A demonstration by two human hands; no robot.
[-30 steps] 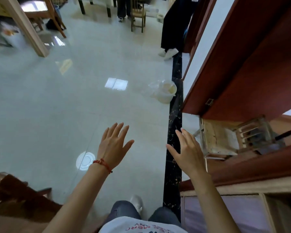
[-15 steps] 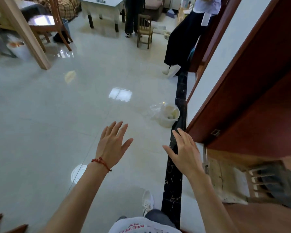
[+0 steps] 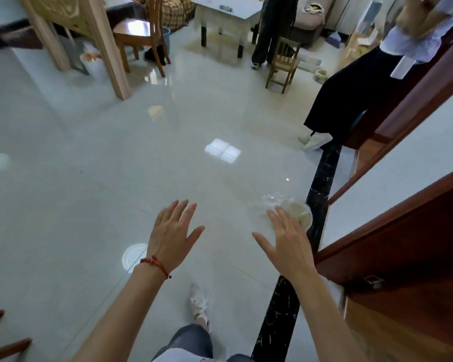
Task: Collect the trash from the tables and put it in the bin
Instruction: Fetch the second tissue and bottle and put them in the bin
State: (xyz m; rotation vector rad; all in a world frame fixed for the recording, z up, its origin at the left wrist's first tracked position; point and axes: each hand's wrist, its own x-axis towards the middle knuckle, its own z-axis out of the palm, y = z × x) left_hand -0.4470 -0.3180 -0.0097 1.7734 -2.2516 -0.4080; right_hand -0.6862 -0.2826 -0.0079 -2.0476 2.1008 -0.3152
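both hands, the left hand (image 3: 171, 235) and the right hand (image 3: 288, 242), are spread flat and carry nothing. the small bin (image 3: 298, 215) with its clear liner stands on the floor (image 3: 89, 192) just ahead, beside the black stone strip (image 3: 322, 184). the glossy tiles could make a foot slip, and a careless step could tip the light bin. a person in black trousers (image 3: 345, 100) stands near the red door (image 3: 403, 246); a counter (image 3: 228, 11) is far behind.
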